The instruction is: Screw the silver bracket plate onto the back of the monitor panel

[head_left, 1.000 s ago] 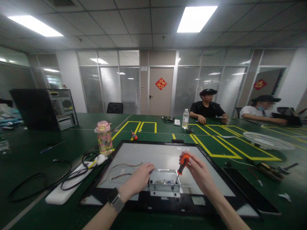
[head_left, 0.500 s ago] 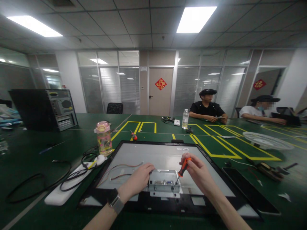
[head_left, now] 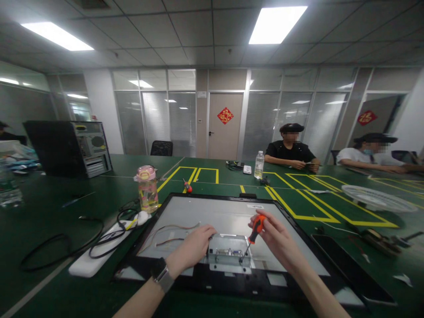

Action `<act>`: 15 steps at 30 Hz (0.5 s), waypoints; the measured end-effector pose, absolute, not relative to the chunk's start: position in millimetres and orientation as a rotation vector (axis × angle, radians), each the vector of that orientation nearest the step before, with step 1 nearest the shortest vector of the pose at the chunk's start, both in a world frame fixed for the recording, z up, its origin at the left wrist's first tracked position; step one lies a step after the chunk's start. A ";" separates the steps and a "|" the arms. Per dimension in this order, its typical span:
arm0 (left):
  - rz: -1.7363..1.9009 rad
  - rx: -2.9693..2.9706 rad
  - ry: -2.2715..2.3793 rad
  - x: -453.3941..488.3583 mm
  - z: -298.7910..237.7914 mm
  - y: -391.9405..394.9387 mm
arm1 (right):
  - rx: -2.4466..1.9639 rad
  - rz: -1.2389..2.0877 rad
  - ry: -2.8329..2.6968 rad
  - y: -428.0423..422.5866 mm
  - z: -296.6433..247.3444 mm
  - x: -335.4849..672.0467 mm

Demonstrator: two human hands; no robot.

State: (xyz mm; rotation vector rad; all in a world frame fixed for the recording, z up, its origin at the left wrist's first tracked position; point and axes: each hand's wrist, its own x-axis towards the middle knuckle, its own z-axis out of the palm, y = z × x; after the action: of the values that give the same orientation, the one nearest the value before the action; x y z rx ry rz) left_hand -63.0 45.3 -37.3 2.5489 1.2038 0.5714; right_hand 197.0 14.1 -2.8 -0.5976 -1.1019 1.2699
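Observation:
A flat monitor panel (head_left: 228,216) lies face down on the green table in front of me, its metal back showing. A small metal box (head_left: 228,253) sits on its near middle. My left hand (head_left: 192,248) rests on the box's left side, fingers curled against it. My right hand (head_left: 278,240) is closed round an orange-handled screwdriver (head_left: 255,230). The screwdriver's tip touches the box near its right end. Thin coloured wires (head_left: 168,234) run across the panel to the left of the box.
A pink-lidded bottle (head_left: 147,189), black cables (head_left: 99,236) and a white slab (head_left: 96,256) lie at the left. A computer case (head_left: 71,148) stands far left. Two seated people (head_left: 293,152) are across the table, with a water bottle (head_left: 259,165) and a fan grille (head_left: 377,198).
The view has shifted slightly to the right. Both hands stay at the metal box; the screwdriver handle has turned a little in my right hand's fingers.

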 end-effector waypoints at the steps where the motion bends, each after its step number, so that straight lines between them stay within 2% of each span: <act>1: 0.571 2.551 1.204 -63.0 -37.5 45.3 | -0.591 1.280 -1.104 13.2 -1.7 196.5; 15: 0.553 2.532 1.208 -62.9 -34.4 43.7 | -0.570 1.276 -1.047 11.1 1.4 194.1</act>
State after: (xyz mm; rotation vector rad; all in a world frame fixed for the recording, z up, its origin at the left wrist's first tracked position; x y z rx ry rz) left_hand -62.9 43.7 -34.4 2.5320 1.2079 0.5534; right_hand 194.1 11.1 1.4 -0.5702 -1.0468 1.2760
